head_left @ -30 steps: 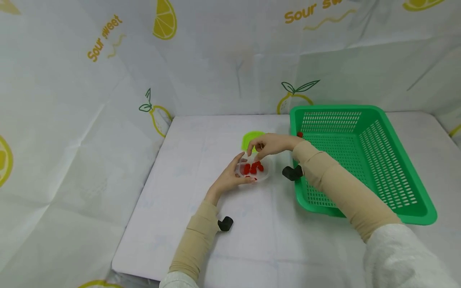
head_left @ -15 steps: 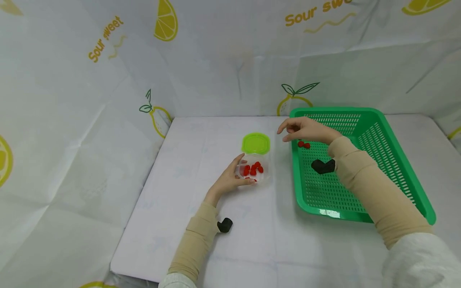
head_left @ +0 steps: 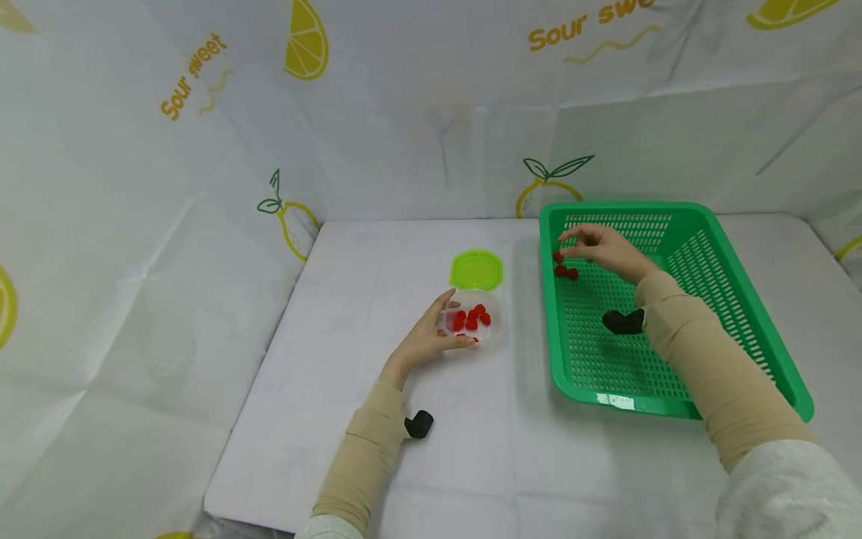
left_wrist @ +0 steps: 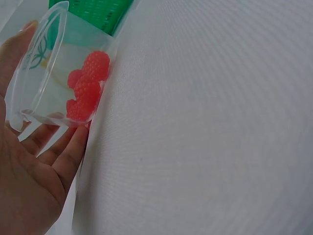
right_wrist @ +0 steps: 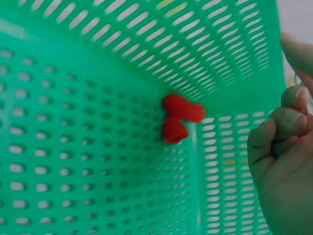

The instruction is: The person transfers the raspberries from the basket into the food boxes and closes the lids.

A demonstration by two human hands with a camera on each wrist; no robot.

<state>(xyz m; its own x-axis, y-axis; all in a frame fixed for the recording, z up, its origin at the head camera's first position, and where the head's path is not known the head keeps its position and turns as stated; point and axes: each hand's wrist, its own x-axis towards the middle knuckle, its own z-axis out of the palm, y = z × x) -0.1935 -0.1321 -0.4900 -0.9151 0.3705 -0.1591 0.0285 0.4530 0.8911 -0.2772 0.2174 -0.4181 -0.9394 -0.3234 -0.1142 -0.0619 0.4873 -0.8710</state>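
My left hand (head_left: 423, 343) holds a clear plastic tub (head_left: 496, 308) upright on the table, thumb on one side and fingers on the other. Several red raspberries (left_wrist: 87, 89) lie at the tub's bottom, seen through its wall in the left wrist view. My right hand (head_left: 607, 251) hovers over the far left corner of the green basket (head_left: 764, 337), with thumb and index finger spread apart. Nothing lies between them. In the right wrist view its other fingers (right_wrist: 260, 142) are curled. Three raspberries (right_wrist: 175, 129) sit together in the basket corner beside that hand.
Just behind the tub, a lime-green lid (head_left: 477, 269) lies flat on the white table (head_left: 337, 359). The basket stands on the table's right side, its raised walls around the right hand. A lemon-printed sheet (head_left: 404, 112) hangs behind and to the left.
My right hand has moved from over the tub to the right, across the basket's rim, to above the raspberries there. The left hand and the tub have stayed in place.
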